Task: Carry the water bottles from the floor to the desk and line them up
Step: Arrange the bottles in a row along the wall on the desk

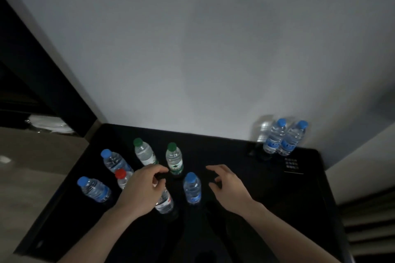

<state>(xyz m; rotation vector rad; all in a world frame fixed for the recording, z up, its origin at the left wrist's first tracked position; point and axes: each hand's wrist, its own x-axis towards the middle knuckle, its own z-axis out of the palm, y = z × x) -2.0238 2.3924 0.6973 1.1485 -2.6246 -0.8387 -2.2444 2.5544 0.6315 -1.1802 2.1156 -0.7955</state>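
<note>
Several water bottles stand on the black desk (235, 230). Two green-capped bottles (174, 160) stand at the back. A blue-capped bottle (192, 188) stands in the middle, between my hands. A red-capped bottle (122, 178) and two more blue-capped bottles (94, 190) stand at the left. My left hand (142, 190) hovers with loosely curled fingers over another bottle (164, 202), whose cap it hides; it holds nothing. My right hand (229, 188) hovers to the right of the middle bottle, fingers loosely curled and empty.
Two blue-capped bottles (284, 137) stand at the desk's back right corner against the white wall. A small printed card (293, 165) lies near them. A dark cabinet (32, 83) and the floor are to the left, and slatted boards (367, 226) are at the right.
</note>
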